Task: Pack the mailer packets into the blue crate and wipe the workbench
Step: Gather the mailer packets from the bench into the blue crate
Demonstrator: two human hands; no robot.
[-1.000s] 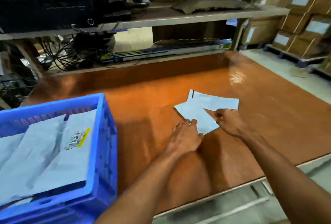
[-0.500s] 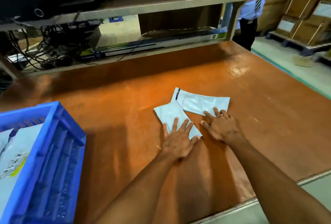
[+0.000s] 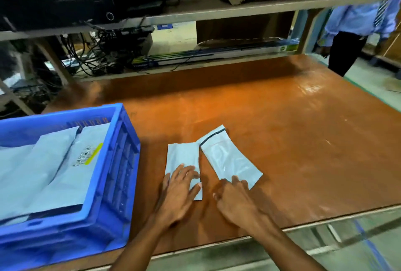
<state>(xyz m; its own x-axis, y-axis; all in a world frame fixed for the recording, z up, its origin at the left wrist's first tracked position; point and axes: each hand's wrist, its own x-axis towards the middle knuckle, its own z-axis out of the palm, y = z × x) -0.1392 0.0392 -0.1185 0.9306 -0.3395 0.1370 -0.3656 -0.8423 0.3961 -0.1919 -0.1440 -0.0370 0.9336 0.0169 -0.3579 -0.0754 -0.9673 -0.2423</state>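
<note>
Two packets point(image 3: 183, 155) point(image 3: 227, 158), slid apart — hands point(image 3: 180, 188) point(image 3: 235, 198) pressing

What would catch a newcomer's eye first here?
The bright blue crate at the left, with pale mailer packets stacked inside. Then two more packets side by side on the orange workbench: the left hand presses flat on the left packet, the right hand touches the right packet.
</note>
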